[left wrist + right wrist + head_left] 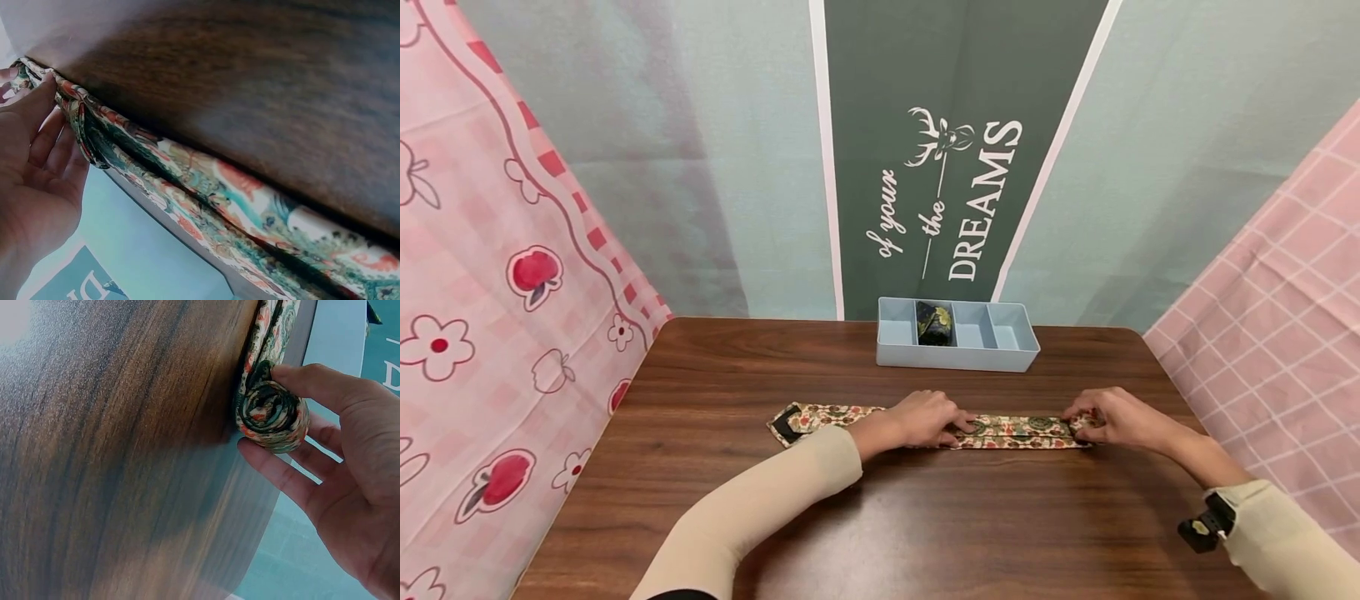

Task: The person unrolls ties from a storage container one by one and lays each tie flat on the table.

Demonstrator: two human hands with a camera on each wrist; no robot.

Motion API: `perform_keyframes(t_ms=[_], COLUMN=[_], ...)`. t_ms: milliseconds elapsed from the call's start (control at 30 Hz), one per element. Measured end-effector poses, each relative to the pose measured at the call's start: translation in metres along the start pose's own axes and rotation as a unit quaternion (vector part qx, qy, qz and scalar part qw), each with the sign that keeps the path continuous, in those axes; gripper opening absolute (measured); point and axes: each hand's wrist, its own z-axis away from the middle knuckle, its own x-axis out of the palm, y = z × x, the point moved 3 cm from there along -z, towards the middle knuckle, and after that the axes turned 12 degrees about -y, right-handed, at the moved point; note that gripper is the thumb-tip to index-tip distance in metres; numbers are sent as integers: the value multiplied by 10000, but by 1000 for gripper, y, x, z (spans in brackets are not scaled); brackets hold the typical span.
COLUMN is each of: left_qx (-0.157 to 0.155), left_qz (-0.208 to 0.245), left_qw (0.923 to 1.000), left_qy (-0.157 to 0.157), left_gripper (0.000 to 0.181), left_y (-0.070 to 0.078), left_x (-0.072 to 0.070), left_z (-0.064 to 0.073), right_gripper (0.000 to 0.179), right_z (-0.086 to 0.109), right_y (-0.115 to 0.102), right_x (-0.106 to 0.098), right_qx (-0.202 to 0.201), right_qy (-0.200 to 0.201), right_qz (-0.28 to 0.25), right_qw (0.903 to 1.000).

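A cream necktie (1015, 432) with a red and green floral print lies lengthwise across the table, its dark-lined tip (787, 423) at the left. The tie's right end is wound into a roll (270, 415), its spiral showing in the right wrist view. My right hand (1116, 419) holds that roll between thumb and fingers. My left hand (921, 418) is on the middle of the tie, thumb at the near edge and fingers toward the far edge. In the left wrist view, a narrow loop (89, 140) stands out beside the left fingers.
Behind the tie, a light blue divided box (955, 358) stands at the table's back edge. A dark rolled cloth with yellow flowers (934, 323) sits in its second compartment from the left. The wooden table (970, 517) is bordered by hanging curtains (760, 167).
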Motion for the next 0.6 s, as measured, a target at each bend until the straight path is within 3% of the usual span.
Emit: perform_keyframes(t_ms=[300,600], left_qx=[-13,-40], left_qz=[173,207], left_qw=[9998,9998], left_qy=[-33,0], left_gripper=[39,38], left_y=[-3,-10], left_x=[2,3], left_z=[5,13], right_gripper=[42,37], right_z=[5,7], right_y=[0,2], right_x=[-2,-4], right_qx=[-518,61], right_qy=[29,-102], right_qz=[209,194], right_qw=[9984,9997])
